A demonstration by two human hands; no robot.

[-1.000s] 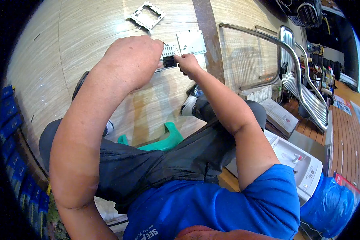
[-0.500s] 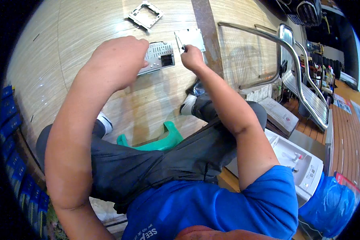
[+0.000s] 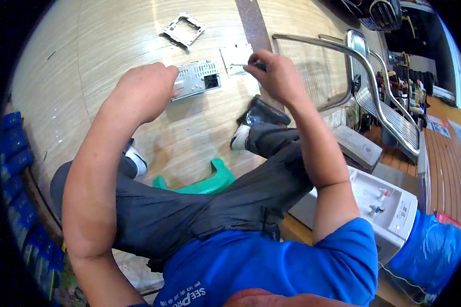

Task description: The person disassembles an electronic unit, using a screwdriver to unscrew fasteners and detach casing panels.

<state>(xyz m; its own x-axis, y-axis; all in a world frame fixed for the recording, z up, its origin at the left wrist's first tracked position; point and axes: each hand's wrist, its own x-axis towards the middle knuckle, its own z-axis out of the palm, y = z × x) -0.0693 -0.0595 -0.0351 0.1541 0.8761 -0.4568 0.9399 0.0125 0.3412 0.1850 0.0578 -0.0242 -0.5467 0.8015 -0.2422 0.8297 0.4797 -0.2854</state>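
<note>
A silver metal car stereo (image 3: pixel 197 79) with vent slots and a dark square socket lies on the floor in front of me. My left hand (image 3: pixel 147 91) grips its left end; the fingertips on the far side are hidden. Right of the stereo, my right hand (image 3: pixel 274 74) is closed around the dark handle of a screwdriver (image 3: pixel 239 64). Its thin shaft points left, over a flat metal cover plate (image 3: pixel 234 53), apart from the stereo. Farther away lies a square pale frame (image 3: pixel 184 30) with an open middle.
A green plastic stool (image 3: pixel 205 184) is between my legs. A chrome-framed chair (image 3: pixel 366 77) lies at the right, near a cardboard box (image 3: pixel 358 143). A white water dispenser (image 3: pixel 379 202) stands beside my right leg. Blue boxes (image 3: pixel 15 148) line the left edge.
My right hand has moved right and turned, so the screwdriver now points left rather than up and left. My left hand stays on the stereo, shifted slightly left and down in view.
</note>
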